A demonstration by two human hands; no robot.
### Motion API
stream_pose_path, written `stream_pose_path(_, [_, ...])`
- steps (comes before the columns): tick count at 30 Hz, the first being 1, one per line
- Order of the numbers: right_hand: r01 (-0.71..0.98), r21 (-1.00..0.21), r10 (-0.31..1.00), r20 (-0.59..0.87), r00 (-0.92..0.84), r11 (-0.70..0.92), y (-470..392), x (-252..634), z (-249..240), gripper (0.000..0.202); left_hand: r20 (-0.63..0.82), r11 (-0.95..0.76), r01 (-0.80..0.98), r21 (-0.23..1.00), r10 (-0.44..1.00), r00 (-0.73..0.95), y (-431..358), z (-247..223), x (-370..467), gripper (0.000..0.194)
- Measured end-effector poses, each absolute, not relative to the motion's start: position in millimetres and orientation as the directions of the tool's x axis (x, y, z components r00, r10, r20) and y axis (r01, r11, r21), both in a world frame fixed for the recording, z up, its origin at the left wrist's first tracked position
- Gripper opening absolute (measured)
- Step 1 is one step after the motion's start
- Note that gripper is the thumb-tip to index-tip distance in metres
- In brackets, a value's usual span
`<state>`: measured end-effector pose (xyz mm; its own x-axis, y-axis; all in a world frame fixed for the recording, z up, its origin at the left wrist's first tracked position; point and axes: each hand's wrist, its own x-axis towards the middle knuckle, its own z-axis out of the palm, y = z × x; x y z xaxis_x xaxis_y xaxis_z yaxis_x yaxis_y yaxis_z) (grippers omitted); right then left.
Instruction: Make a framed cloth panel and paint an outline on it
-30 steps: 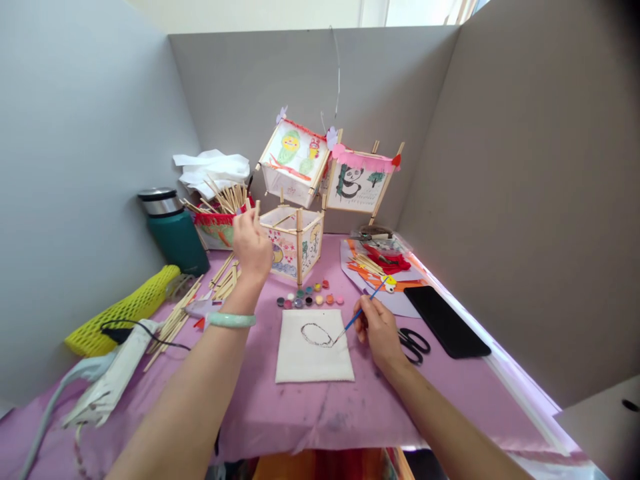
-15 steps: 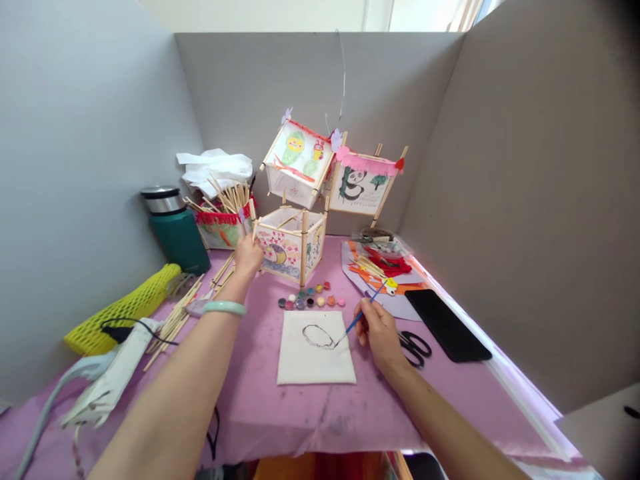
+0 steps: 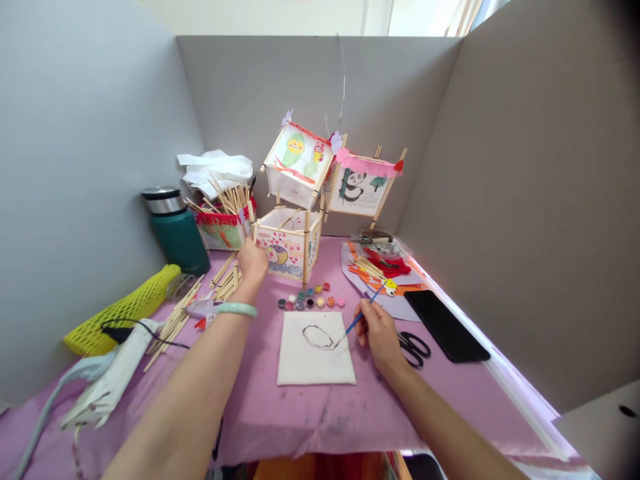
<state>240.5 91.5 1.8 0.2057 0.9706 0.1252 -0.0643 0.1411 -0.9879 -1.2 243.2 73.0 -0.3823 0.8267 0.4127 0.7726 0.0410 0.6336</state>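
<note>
My left hand (image 3: 253, 259) is closed on the near left corner of a small paper lantern (image 3: 286, 248) with a stick frame and painted sides. Its fingertips are partly hidden behind the wrist and the frame. In my right hand (image 3: 376, 328) is a thin blue paintbrush (image 3: 357, 319), pinched like a pen. The brush tip meets the end of a black oval outline on a white square sheet (image 3: 315, 367). Behind this sheet stand several small paint pots (image 3: 310, 303) in different colours.
Two more lanterns, one with a panda (image 3: 357, 190), are at the back. On the left are a teal bottle (image 3: 179, 233), loose sticks (image 3: 173, 327) and a power strip (image 3: 110, 383). Scissors (image 3: 414, 348) and a black phone (image 3: 445, 325) lie right. Grey panels (image 3: 250, 93) surround the table.
The held lantern has turned slightly, so its right side shows narrower now. My left hand has shifted a little to the right. My right hand and the brush have stayed in place.
</note>
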Motion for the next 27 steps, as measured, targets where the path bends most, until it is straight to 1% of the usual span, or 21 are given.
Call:
stream_pose_path(2, [-0.069, -0.989, 0.971, 0.114, 0.211, 0.131, 91.2, 240.3, 2.4, 0.038, 0.409, 0.091, 0.764, 0.638, 0.801, -0.437, 241.5, 74.3, 3.1, 0.032])
stream_pose_path(4, [-0.072, -0.99, 0.971, 0.1, 0.216, 0.118, 90.8, 239.9, 3.0, 0.038, 0.405, 0.111, 0.76, 0.64, 0.792, -0.457, 240.6, 74.7, 6.5, 0.03])
stream_pose_path(12, [-0.072, -0.99, 0.974, 0.102, 0.205, 0.119, 89.8, 240.9, 3.3, 0.038, 0.405, 0.029, 0.797, 0.604, 0.849, -0.339, 232.3, 77.5, 11.0, 0.026])
stream_pose_path(17, [-0.075, -0.99, 0.971, 0.104, 0.213, 0.122, 90.1, 241.6, 4.2, 0.039, 0.463, 0.003, 0.815, 0.579, 0.822, -0.332, 211.2, 98.8, 5.0, 0.032])
stream_pose_path(19, [-0.064, -0.99, 0.969, 0.11, 0.219, 0.127, 89.5, 241.1, 4.8, 0.039, 0.463, -0.012, 0.819, 0.574, 0.829, -0.313, 198.2, 106.1, 6.1, 0.034])
stream_pose_path(22, [-0.054, -0.99, 0.968, 0.114, 0.224, 0.129, 88.2, 240.6, 5.5, 0.039, 0.391, -0.055, 0.818, 0.573, 0.895, -0.213, 174.0, 105.7, 15.8, 0.028])
stream_pose_path(24, [-0.048, -0.99, 0.969, 0.117, 0.218, 0.13, 87.7, 240.6, 5.5, 0.038, 0.309, -0.08, 0.811, 0.579, 0.942, -0.128, 156.4, 97.8, 24.8, 0.023])
stream_pose_path(27, [-0.045, -0.991, 0.97, 0.113, 0.215, 0.125, 87.7, 240.7, 5.2, 0.038, 0.213, -0.089, 0.812, 0.576, 0.976, -0.044, 133.3, 82.3, 32.8, 0.022])
